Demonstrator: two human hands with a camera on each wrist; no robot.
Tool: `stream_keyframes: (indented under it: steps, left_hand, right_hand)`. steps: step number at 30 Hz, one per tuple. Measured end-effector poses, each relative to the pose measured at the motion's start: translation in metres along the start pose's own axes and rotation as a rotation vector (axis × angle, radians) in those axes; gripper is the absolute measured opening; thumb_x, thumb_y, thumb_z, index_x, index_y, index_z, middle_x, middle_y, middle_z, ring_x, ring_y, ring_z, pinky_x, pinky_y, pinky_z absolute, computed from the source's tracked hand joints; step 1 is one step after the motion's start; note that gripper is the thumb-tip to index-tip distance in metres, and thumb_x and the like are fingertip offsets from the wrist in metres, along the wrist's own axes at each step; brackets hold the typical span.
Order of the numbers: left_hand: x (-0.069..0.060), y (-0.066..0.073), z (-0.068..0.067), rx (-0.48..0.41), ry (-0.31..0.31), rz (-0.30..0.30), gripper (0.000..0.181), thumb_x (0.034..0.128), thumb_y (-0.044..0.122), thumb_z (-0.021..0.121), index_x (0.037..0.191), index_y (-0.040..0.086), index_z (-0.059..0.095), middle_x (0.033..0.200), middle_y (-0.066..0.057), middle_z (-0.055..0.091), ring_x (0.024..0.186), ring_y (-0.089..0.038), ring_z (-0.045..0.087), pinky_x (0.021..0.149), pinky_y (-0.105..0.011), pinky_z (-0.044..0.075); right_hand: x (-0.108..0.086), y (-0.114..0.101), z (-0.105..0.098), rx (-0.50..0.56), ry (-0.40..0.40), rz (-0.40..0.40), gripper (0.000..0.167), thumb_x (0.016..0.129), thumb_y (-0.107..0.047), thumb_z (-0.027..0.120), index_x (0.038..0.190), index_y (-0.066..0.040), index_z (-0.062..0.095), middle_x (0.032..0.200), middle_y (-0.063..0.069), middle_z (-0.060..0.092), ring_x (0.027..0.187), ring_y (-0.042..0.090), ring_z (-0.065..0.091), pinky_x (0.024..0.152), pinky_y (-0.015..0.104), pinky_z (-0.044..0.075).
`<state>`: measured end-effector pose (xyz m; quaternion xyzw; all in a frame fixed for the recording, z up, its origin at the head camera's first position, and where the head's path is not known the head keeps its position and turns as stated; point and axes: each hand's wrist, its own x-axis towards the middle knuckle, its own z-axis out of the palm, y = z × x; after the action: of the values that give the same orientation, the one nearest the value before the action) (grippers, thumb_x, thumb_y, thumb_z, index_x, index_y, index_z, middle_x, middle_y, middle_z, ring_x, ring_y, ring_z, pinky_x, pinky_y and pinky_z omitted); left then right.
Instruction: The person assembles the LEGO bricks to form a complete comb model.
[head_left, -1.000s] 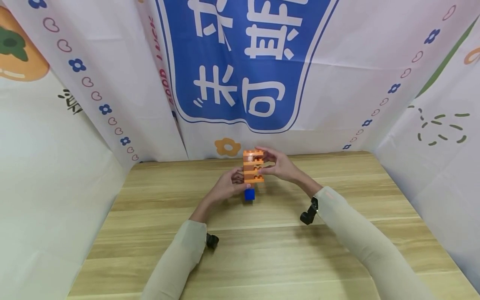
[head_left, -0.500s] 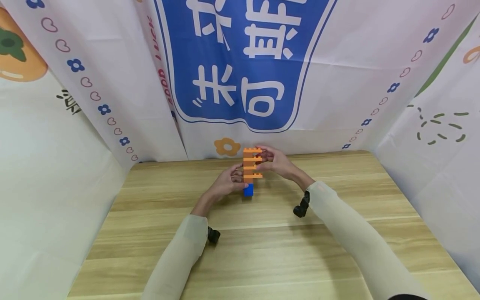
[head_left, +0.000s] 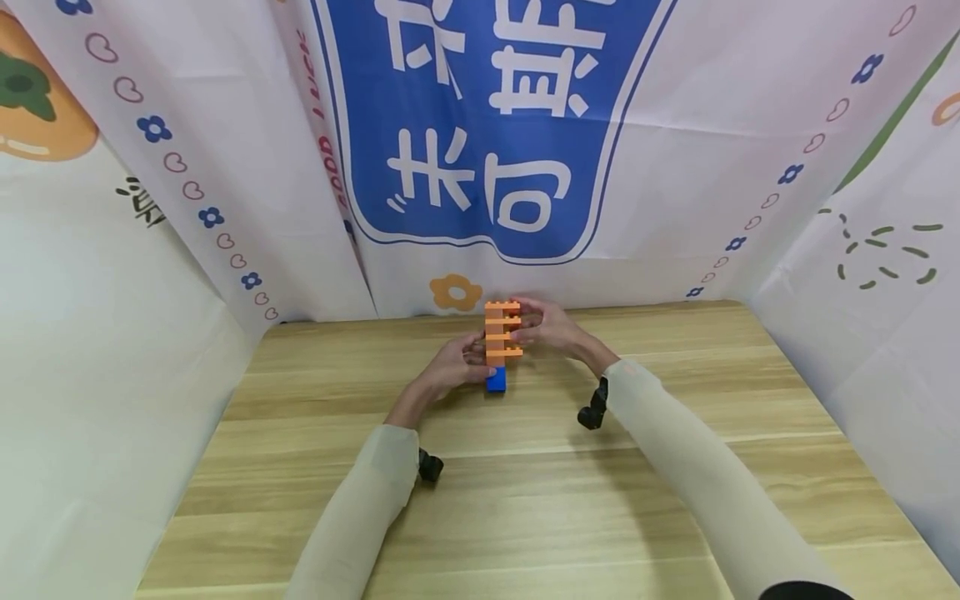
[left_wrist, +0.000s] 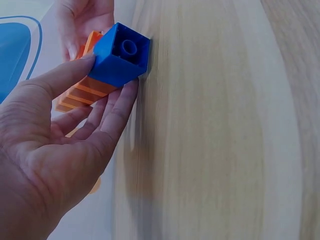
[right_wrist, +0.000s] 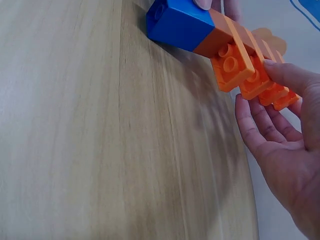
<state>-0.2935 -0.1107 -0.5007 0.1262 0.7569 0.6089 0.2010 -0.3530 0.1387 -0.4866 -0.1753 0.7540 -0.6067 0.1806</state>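
Note:
A stack of toy building blocks is held near the table's back edge. One end is a blue block (head_left: 496,380), whose hollow underside shows in the left wrist view. Beyond it run orange blocks (head_left: 495,332) with thin orange plates (right_wrist: 231,67) between them, jutting out to the right like comb teeth. My left hand (head_left: 450,367) grips the stack near the blue end, thumb on the blue block and fingers on the far side. With thumb and fingers my right hand (head_left: 553,327) holds the jutting plates toward the other end.
The wooden table (head_left: 480,508) spreads out below both forearms. Right behind the stack hangs a printed white cloth (head_left: 637,217) with a blue panel, and similar cloth closes off both sides. A small black camera (head_left: 592,408) sits on the right wrist.
The stack has tilted, so the plates show more edge-on and their studs less. My right wrist and forearm have shifted left and slightly upward in the head view. Both hands keep their hold.

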Motion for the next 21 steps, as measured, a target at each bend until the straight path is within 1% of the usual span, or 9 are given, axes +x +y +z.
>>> stream_keyframes:
  steps: [4, 6, 9, 13, 16, 21]
  left_hand:
    - [-0.001, 0.003, 0.001, 0.005, 0.015, -0.053, 0.079, 0.0951, 0.000, 0.077, 0.163, 0.011, 0.039, 0.143, -0.019, 0.062, 0.125, -0.032, 0.065, 0.101, -0.040, 0.058]
    - [-0.002, 0.004, 0.001, 0.010, 0.015, -0.066, 0.079, 0.0951, 0.001, 0.078, 0.164, 0.011, 0.039, 0.142, -0.019, 0.063, 0.123, -0.032, 0.066, 0.100, -0.038, 0.058]
    - [-0.003, 0.003, 0.001, 0.015, -0.007, -0.041, 0.076, 0.0961, -0.001, 0.076, 0.163, 0.011, 0.041, 0.141, -0.019, 0.064, 0.122, -0.032, 0.066, 0.101, -0.039, 0.058]
    - [-0.004, 0.001, 0.000, 0.020, -0.032, -0.001, 0.067, 0.0967, -0.002, 0.074, 0.157, 0.009, 0.049, 0.139, -0.018, 0.066, 0.122, -0.031, 0.067, 0.102, -0.039, 0.057]
    - [-0.006, 0.001, 0.001, 0.023, -0.026, -0.010, 0.061, 0.0961, -0.001, 0.076, 0.153, 0.006, 0.054, 0.136, -0.018, 0.068, 0.120, -0.029, 0.067, 0.101, -0.038, 0.057]
    - [-0.006, 0.002, 0.001, 0.048, -0.003, -0.031, 0.058, 0.0953, 0.003, 0.078, 0.150, 0.006, 0.057, 0.133, -0.017, 0.069, 0.117, -0.029, 0.067, 0.100, -0.038, 0.058]
  right_hand:
    - [0.001, 0.004, 0.000, 0.000, -0.003, 0.031, 0.078, 0.094, -0.003, 0.079, 0.162, -0.010, 0.041, 0.148, 0.017, 0.058, 0.126, 0.036, 0.065, 0.100, 0.046, 0.058]
    - [0.002, 0.007, 0.000, -0.005, -0.007, 0.037, 0.078, 0.095, -0.004, 0.079, 0.162, -0.010, 0.041, 0.147, 0.016, 0.058, 0.126, 0.036, 0.064, 0.101, 0.046, 0.057]
    - [0.003, 0.012, 0.000, -0.012, -0.010, 0.039, 0.076, 0.095, -0.006, 0.080, 0.161, -0.010, 0.043, 0.146, 0.015, 0.059, 0.127, 0.035, 0.064, 0.103, 0.045, 0.056]
    - [0.003, 0.016, 0.000, -0.016, -0.014, 0.046, 0.076, 0.095, -0.007, 0.080, 0.161, -0.008, 0.043, 0.147, 0.015, 0.060, 0.127, 0.034, 0.064, 0.104, 0.044, 0.056]
    - [0.003, 0.017, 0.001, -0.026, -0.013, 0.055, 0.079, 0.095, -0.008, 0.080, 0.162, -0.006, 0.039, 0.148, 0.016, 0.060, 0.126, 0.033, 0.064, 0.103, 0.042, 0.056]
    - [0.003, 0.015, 0.001, -0.052, -0.022, 0.058, 0.079, 0.096, -0.010, 0.079, 0.163, -0.004, 0.037, 0.149, 0.017, 0.059, 0.126, 0.033, 0.064, 0.104, 0.043, 0.056]
